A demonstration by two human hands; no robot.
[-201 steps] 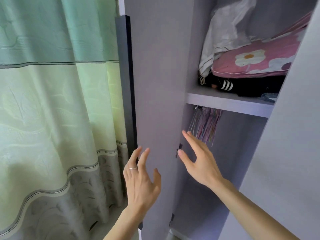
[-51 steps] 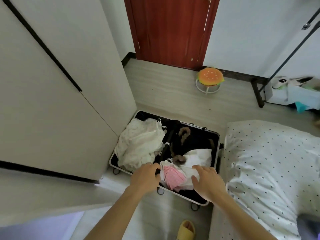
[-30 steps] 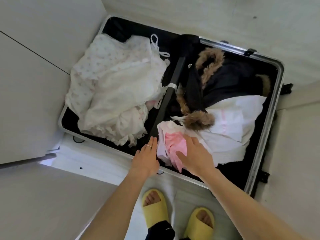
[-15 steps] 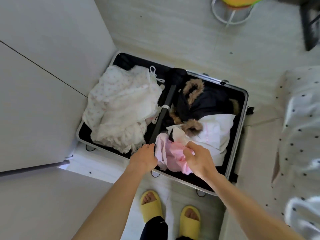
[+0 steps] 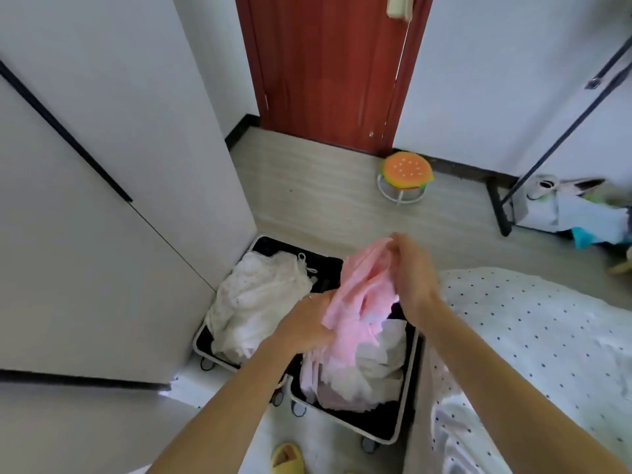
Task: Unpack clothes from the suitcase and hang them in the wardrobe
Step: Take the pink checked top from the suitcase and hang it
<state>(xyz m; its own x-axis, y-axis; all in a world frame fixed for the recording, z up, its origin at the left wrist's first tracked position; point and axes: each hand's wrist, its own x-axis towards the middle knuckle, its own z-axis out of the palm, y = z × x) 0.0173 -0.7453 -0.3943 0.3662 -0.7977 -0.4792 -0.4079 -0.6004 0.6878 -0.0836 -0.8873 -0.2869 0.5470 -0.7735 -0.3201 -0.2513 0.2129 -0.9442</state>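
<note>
Pink garment (image 5: 355,302) over suitcase (image 5: 369,426), lower edge in grip of L hand (image 5: 304,328), top in pinch of R hand (image 5: 415,285).

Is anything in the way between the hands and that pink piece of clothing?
Nothing visible. The left hand and the right hand both grip the pink garment directly, holding its top above the open suitcase. The white clothes lie off to the left.

L hand (image 5: 304,325) gripping pink cloth (image 5: 355,302) low, R hand (image 5: 410,282) pinching it higher
</note>
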